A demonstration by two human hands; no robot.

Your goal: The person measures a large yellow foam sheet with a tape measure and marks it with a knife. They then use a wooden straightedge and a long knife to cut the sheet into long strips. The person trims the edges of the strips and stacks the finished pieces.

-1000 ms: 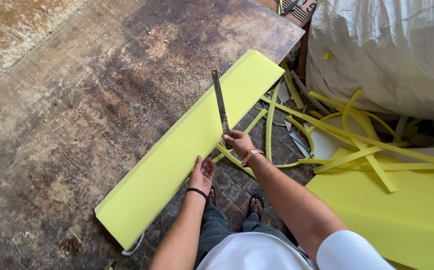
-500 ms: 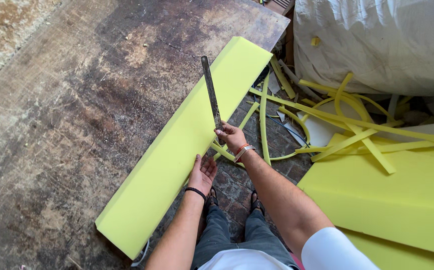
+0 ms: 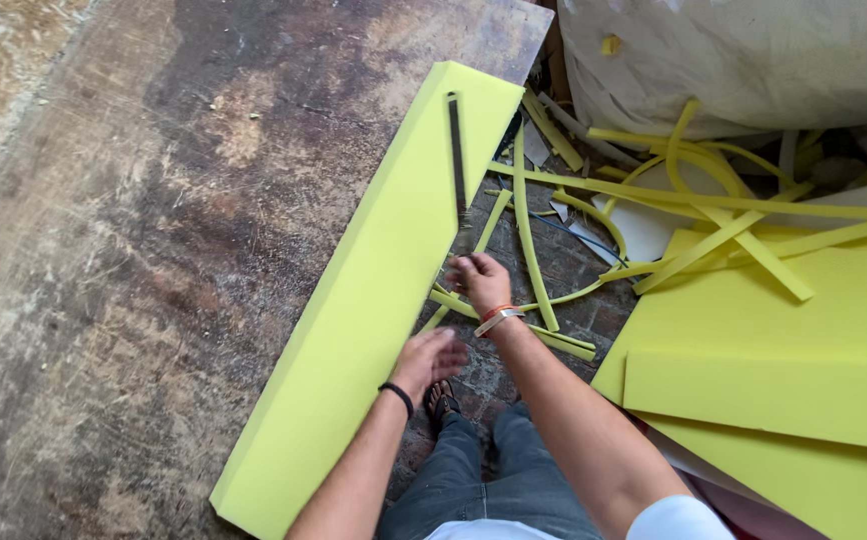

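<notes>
- On bench [image 3: 153, 250]: long yellow foam slab [image 3: 373, 300].
- Right hand [image 3: 480, 283] closed on blade [image 3: 456, 165] lying across slab.
- Left hand [image 3: 428, 360] open, at slab edge.

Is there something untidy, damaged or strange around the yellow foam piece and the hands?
Yes. Thin yellow foam offcut strips lie tangled on the brick floor right of the long yellow foam slab. The worn wooden board beneath it is stained and scratched.

A scarred wooden board [image 3: 153, 250] bears a yellow foam slab [image 3: 373, 300].
</notes>
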